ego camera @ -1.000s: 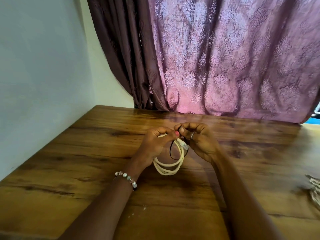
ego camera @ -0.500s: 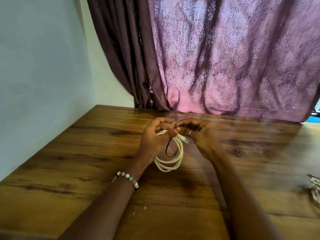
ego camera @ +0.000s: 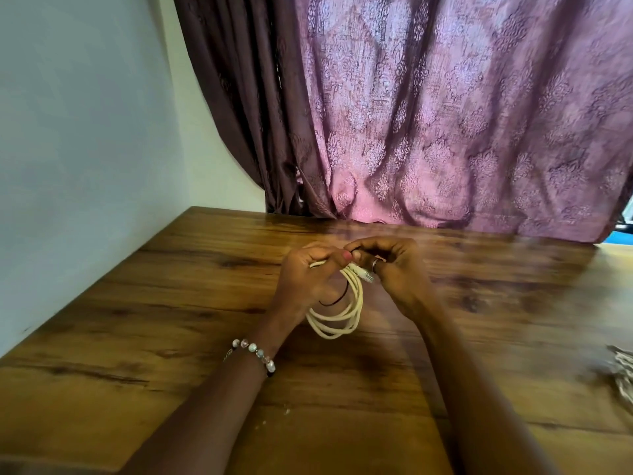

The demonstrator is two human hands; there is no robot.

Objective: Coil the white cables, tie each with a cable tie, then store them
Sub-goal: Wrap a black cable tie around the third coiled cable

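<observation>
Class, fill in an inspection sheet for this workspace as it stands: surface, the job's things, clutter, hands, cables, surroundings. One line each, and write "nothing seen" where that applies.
Surface: wooden table, dark grain, a few pale specks near the front.
Job's things: coiled white cable held above the table; thin black cable tie looped beside it, not visibly fastened.
Clutter: pale bundle at the right edge, blurred, cannot identify.
Hands: left hand grips the coil's top; right hand pinches at the same spot, what it pinches is unclear.
Cables: one coil, several loops, connector end sticking out at the top.
Surroundings: purple patterned curtain behind, pale wall on the left.
</observation>
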